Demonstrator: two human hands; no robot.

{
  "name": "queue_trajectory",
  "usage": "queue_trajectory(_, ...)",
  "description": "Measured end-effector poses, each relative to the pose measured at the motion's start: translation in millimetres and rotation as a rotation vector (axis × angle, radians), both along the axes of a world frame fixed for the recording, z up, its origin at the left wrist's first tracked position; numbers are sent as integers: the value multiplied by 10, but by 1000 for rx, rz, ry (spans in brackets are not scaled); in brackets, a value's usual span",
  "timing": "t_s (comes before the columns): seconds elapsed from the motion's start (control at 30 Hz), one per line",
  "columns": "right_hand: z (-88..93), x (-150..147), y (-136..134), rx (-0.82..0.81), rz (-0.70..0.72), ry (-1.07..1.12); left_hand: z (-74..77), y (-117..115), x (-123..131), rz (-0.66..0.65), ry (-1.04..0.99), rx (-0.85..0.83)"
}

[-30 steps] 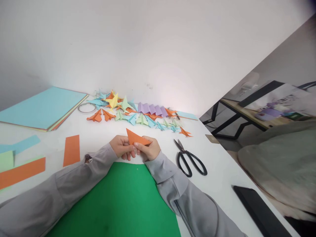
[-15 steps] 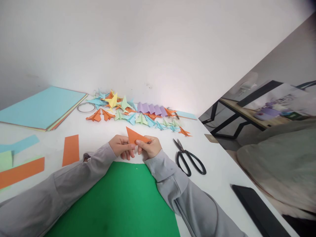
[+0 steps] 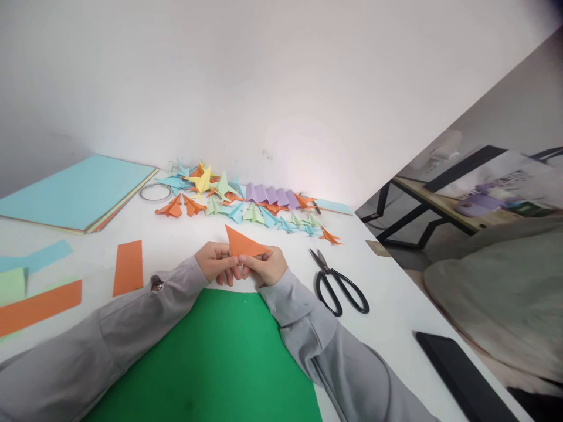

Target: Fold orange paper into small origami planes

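Note:
A folded orange paper triangle (image 3: 243, 242) is held up between both hands, just beyond the green sheet (image 3: 220, 351). My left hand (image 3: 216, 262) pinches its lower left edge with thumb and fingers. On the other side, my right hand (image 3: 270, 265) grips the lower right part, its thumb lying along the bottom edge. The two thumb tips meet near the middle of that edge. Fingers behind the paper are partly hidden.
Folded paper shapes (image 3: 253, 213) in several colours line the wall. Black-handled scissors (image 3: 329, 281) lie right, with a dark flat device (image 3: 461, 372) nearer. Orange strips (image 3: 128, 268), a roll of tape (image 3: 155, 192) and a stack of coloured sheets (image 3: 83, 190) are at left.
My right thumb has slid left along the paper's lower edge to meet the left thumb, and more of the triangle's face shows. The whole view has shifted slightly.

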State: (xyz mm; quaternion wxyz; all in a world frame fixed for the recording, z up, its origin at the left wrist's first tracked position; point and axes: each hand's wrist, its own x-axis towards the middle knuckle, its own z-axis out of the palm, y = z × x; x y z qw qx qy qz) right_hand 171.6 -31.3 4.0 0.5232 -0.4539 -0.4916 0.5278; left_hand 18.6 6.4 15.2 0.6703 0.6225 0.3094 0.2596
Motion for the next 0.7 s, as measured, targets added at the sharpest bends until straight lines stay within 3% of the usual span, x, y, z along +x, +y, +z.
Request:
queue_trajectory(0.33, 52, -12, -11, 6, -1, 18, 44, -35, 3, 38, -1, 30)
queue_trajectory(0.57, 8, 10, 27, -16, -113, 190, 73, -25, -7, 75, -27, 48)
queue_trajectory(0.7, 2, 43, 44, -43, -87, 239, 67, -5, -13, 88, -34, 35)
